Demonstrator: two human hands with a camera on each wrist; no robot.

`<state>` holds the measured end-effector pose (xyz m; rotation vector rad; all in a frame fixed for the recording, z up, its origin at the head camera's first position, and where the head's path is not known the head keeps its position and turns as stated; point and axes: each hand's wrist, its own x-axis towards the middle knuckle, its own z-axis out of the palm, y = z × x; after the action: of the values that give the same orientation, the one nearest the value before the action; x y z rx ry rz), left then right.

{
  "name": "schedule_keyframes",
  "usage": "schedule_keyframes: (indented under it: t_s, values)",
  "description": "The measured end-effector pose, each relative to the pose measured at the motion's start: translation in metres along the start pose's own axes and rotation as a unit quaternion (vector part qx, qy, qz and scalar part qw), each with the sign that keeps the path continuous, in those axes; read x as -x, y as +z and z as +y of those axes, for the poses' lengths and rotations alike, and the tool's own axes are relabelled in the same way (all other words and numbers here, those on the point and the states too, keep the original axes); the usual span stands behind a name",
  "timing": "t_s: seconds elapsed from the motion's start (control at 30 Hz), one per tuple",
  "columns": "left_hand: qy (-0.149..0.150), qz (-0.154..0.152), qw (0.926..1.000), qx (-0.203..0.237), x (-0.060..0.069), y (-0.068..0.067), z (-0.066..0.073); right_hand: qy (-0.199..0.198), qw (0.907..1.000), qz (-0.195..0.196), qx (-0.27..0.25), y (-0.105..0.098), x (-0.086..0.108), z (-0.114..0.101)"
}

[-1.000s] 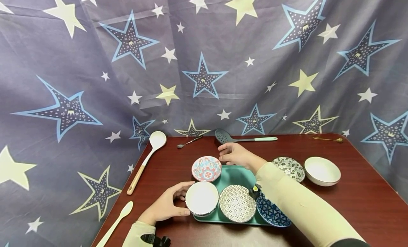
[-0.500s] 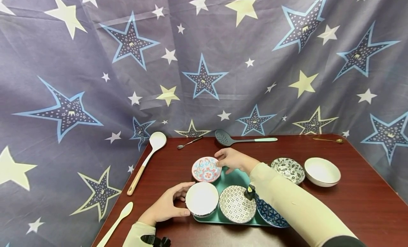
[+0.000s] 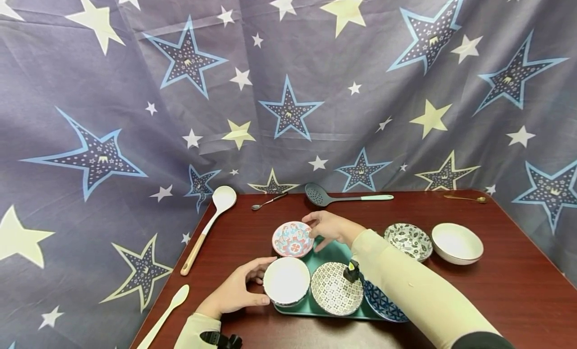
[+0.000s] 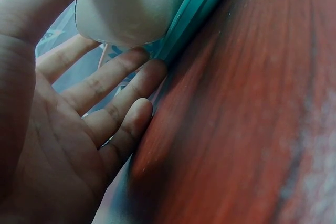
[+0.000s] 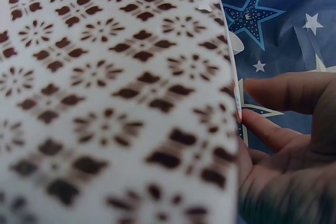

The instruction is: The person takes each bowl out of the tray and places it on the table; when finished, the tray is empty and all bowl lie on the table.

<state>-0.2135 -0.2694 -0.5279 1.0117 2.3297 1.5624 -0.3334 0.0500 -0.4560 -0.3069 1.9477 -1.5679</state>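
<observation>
At the tray's back left corner is a small bowl [image 3: 292, 239] with a red and blue flower pattern. My right hand [image 3: 331, 226] is at its right rim, and the right wrist view shows the thumb [image 5: 286, 90] and index finger pinching that rim. My left hand [image 3: 239, 286] lies beside the plain white bowl [image 3: 286, 280], with index finger and thumb spread along its left side. In the left wrist view the fingers [image 4: 113, 80] are loosely extended under the bowl's side, near the tray edge. Both bowls stand over the green tray [image 3: 321, 253].
A brown-patterned bowl [image 3: 337, 289] and a blue bowl [image 3: 383, 301] share the tray, the latter partly under my right sleeve. Farther right are a leaf-patterned bowl [image 3: 407, 241] and a cream bowl [image 3: 457, 244]. A ladle [image 3: 212, 219], slotted spoon [image 3: 320, 195] and several smaller spoons lie around.
My right hand has come left and down from behind the tray onto the rim of the flower-patterned bowl. The left hand and the bowls have stayed in place.
</observation>
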Motion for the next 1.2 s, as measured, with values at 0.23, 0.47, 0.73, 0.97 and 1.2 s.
schedule_keyframes:
  t_s: [0.23, 0.47, 0.73, 0.97, 1.2]
  values:
    - [0.001, 0.0, 1.0, 0.001, 0.0, 0.0, 0.0, 0.0, 0.9995, -0.011, -0.03, 0.0, -0.003, 0.001]
    - [-0.001, -0.001, 1.0, 0.0, -0.001, 0.0, 0.0, 0.001, 0.9989, -0.01, -0.046, 0.001, -0.008, 0.006]
    - [0.001, -0.002, 1.0, -0.003, -0.002, 0.0, 0.001, -0.006, 0.9988, 0.005, -0.048, 0.002, -0.012, 0.01]
    - [-0.006, -0.002, 1.0, -0.005, -0.001, 0.0, 0.0, -0.009, 0.9987, 0.006, -0.05, 0.003, -0.01, 0.009]
    - [-0.005, -0.002, 1.0, 0.003, 0.0, -0.001, -0.001, -0.018, 0.9988, 0.007, -0.045, 0.0, -0.004, 0.005]
